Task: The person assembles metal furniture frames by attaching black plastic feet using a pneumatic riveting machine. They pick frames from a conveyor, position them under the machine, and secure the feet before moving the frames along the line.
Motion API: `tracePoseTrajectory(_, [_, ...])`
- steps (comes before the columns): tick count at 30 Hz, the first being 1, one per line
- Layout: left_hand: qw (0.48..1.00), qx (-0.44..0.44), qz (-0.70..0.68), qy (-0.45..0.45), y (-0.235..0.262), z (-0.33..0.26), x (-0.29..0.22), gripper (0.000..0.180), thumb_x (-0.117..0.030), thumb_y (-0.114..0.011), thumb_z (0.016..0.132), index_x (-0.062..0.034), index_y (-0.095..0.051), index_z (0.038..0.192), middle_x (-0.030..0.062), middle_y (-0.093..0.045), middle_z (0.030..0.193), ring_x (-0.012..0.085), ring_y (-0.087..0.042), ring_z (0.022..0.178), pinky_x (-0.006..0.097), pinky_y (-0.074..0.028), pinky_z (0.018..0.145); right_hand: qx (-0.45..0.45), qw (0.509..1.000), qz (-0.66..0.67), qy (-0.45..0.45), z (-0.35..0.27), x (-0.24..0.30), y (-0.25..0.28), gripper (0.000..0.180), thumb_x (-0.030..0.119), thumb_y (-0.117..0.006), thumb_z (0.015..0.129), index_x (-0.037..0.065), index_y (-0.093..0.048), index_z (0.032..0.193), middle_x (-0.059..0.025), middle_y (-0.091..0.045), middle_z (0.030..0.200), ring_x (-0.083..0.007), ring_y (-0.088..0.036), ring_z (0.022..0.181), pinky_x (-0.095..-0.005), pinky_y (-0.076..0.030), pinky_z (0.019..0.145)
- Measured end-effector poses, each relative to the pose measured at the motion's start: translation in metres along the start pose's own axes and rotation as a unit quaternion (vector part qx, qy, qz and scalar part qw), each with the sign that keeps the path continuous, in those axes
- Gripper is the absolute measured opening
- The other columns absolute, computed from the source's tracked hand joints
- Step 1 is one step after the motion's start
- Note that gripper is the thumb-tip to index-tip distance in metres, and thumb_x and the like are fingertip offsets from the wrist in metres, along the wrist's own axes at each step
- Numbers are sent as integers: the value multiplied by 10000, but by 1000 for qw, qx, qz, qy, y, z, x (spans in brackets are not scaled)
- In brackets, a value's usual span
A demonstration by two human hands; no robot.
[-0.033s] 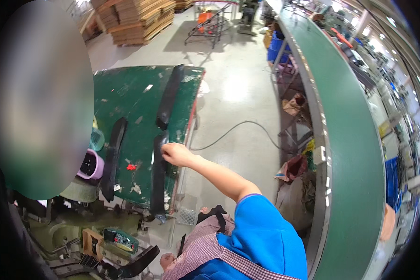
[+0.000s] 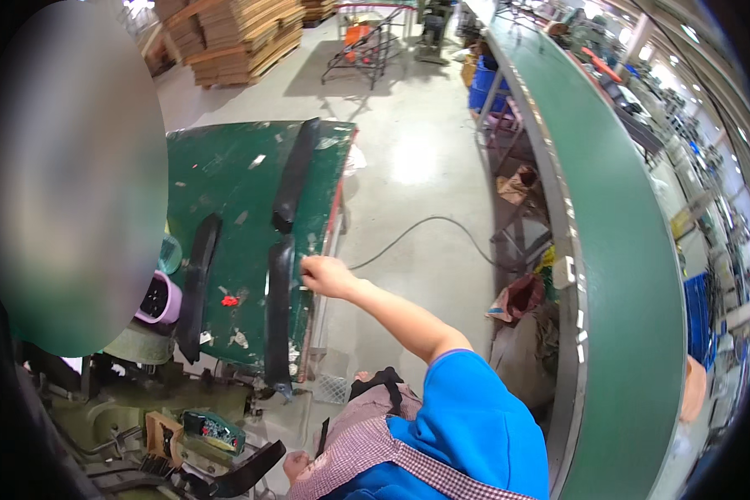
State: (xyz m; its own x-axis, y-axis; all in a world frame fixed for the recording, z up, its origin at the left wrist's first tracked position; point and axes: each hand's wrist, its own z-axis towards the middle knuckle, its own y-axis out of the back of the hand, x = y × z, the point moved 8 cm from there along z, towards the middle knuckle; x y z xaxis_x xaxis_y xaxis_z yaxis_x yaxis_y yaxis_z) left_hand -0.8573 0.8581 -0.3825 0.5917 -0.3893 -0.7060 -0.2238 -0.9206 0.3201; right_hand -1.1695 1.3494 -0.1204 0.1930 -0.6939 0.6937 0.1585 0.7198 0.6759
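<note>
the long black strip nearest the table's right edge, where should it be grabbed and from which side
Probably at its upper end, from the right. The long black strip lies flat along the right edge of the green table, and the right hand, reaching in from that side, already touches that end. Being long and narrow, it should suit a pinch across its width.

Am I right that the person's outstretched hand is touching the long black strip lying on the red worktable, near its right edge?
Not quite: the worktable is green, not red. The rest holds in the head view: the outstretched hand rests against the long black strip near the table's right edge. Which hand it is cannot be told here.
</note>
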Motion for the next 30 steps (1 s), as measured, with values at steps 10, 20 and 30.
tracePoseTrajectory(10, [999, 22, 45, 17, -26, -15, -71, 145, 30, -553, 841, 93, -548, 971, 140, -605, 736, 226, -629, 535, 327, -526, 451, -324, 864, -1, -384, -398, -151, 195, 167, 106, -658, 809, 5, -664, 942, -88, -669, 731, -133, -635, 574, -290, -499, 496])
tracePoseTrajectory(20, [989, -11, 117, 91, -38, -48, -26, 230, -99, -695, 711, 89, -674, 841, 193, -681, 739, 256, -676, 670, 379, -534, 617, -332, 756, -386, -412, -697, -93, 285, 194, 143, -742, 699, 29, -622, 801, -185, -520, 1273, -365, -461, 1205, -430, -394, 992])
tracePoseTrajectory(30, [979, 78, 176, 70, -53, -63, -11, 177, -18, -567, 796, 83, -594, 939, 149, -621, 715, 256, -637, 538, 374, -534, 457, -273, 799, -397, -360, -692, -66, 271, 194, 166, -737, 720, 74, -606, 830, -158, -460, 1376, -319, -395, 1311, -508, -298, 1066])
